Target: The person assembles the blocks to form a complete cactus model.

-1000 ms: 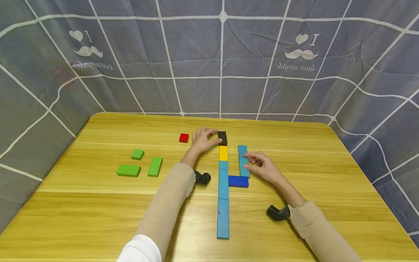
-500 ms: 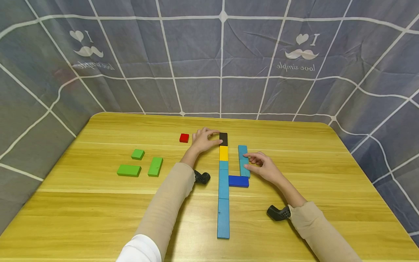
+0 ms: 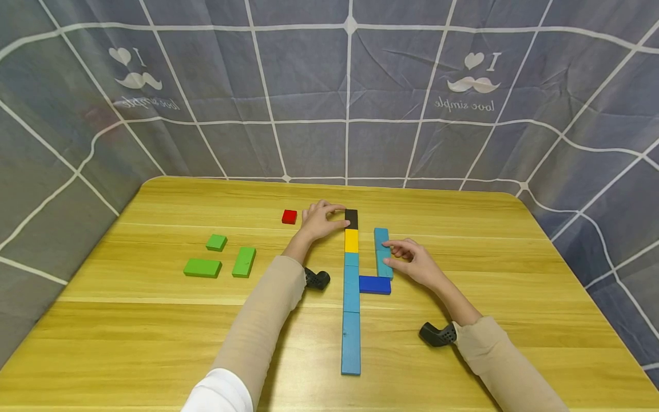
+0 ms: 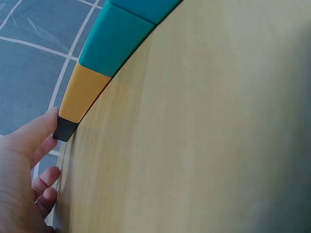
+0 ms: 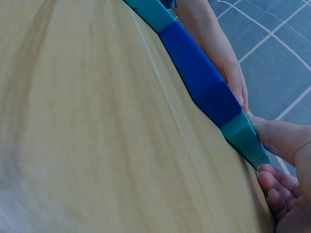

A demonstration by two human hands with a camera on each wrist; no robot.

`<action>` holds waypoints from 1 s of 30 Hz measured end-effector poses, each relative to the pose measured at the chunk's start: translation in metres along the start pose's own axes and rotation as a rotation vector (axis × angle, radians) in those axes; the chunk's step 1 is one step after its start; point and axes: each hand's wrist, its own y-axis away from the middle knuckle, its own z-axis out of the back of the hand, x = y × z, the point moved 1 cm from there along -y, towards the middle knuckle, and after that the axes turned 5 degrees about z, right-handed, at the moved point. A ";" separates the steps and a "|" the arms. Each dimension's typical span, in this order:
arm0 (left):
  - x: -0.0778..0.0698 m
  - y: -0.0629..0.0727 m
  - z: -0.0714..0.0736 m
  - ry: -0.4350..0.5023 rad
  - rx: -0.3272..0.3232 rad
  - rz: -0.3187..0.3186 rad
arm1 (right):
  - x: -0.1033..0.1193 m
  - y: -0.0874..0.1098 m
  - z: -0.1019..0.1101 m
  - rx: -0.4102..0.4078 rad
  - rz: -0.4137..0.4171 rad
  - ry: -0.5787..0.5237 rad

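My left hand (image 3: 320,221) holds a black block (image 3: 352,218) between thumb and forefinger, at the far end of a straight row. In the left wrist view the black block (image 4: 65,129) meets the yellow block (image 4: 84,92). Nearer in that row, past the yellow block (image 3: 351,241), come light blue blocks (image 3: 351,343). My right hand (image 3: 415,265) rests thumb and forefinger on two light blue blocks (image 3: 381,239) lying end to end. A dark blue block (image 3: 374,285) lies crosswise between the row and this shorter column. In the right wrist view, my fingertips partly cover the light blue block (image 5: 241,136).
Left of the row lie three green blocks (image 3: 244,262) and a small red block (image 3: 289,217). Black wrist-worn pieces (image 3: 437,335) stick out beside both forearms. The wooden table (image 3: 128,332) ends at a grey checked curtain (image 3: 304,151).
The black block has shifted slightly right and nearer, lining up against the yellow block, with my left hand following it. My right hand and the other blocks have stayed put.
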 end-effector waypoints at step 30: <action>0.040 0.030 0.057 0.115 -0.194 -0.083 | -0.003 0.002 -0.002 -0.005 0.007 0.010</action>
